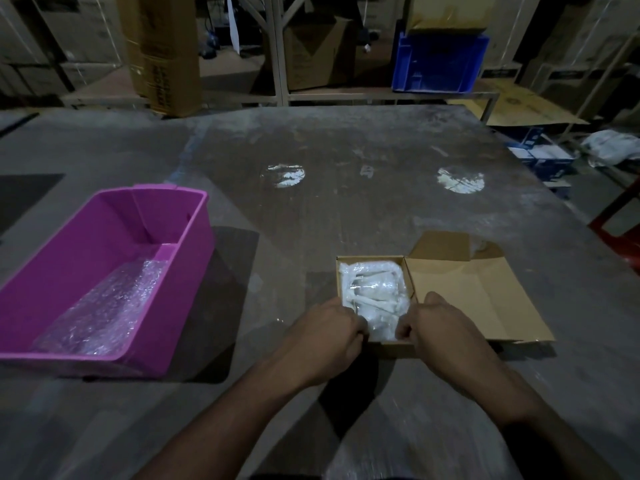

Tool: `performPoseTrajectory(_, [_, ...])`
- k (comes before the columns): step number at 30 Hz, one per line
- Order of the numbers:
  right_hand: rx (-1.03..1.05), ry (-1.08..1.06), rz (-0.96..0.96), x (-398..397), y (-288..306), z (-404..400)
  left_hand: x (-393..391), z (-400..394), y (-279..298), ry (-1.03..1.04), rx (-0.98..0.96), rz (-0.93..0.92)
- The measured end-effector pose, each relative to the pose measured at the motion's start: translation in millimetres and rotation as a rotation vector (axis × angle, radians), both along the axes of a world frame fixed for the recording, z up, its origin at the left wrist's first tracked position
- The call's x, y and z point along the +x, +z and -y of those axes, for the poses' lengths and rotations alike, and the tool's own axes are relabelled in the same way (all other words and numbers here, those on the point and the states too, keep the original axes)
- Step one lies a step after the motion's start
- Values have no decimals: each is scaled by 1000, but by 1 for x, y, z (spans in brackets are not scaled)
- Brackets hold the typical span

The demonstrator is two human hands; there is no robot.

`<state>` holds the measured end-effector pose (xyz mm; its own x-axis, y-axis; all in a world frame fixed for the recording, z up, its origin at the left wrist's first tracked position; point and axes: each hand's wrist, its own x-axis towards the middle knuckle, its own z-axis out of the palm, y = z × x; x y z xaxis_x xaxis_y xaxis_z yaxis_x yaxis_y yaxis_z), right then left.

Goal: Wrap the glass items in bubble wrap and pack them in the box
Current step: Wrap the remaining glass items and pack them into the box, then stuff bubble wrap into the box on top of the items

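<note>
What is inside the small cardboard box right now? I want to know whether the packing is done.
The cardboard box holds a bubble-wrapped bundle, which both hands, left hand and right hand, grip at its near end. The wrap hides what is inside it. The lid lies open.

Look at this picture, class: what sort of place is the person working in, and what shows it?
Probably a warehouse or packing room. Cartons and a blue crate stand on metal racks behind a worn table, where both hands tuck a wrapped bundle into a box.
</note>
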<state>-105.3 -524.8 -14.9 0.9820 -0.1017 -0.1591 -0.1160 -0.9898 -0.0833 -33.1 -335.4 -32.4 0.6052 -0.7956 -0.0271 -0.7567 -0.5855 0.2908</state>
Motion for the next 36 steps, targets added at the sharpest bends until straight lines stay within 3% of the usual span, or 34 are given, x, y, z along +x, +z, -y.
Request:
performPoseTrajectory(11, [-128,116,-72,0,-7,-4,-2,5,-8,-31,107,109])
performPoseTrajectory(22, [-212,154,-75,-2,-15,2,-4,1,-3,78,46,-11])
performPoseTrajectory(30, [-170,39,85,7,-2,9,-11,11,-1,49,84,148])
performPoseTrajectory(36, [-183,73,-42,7,-8,10,-14,9,-6,91,106,74])
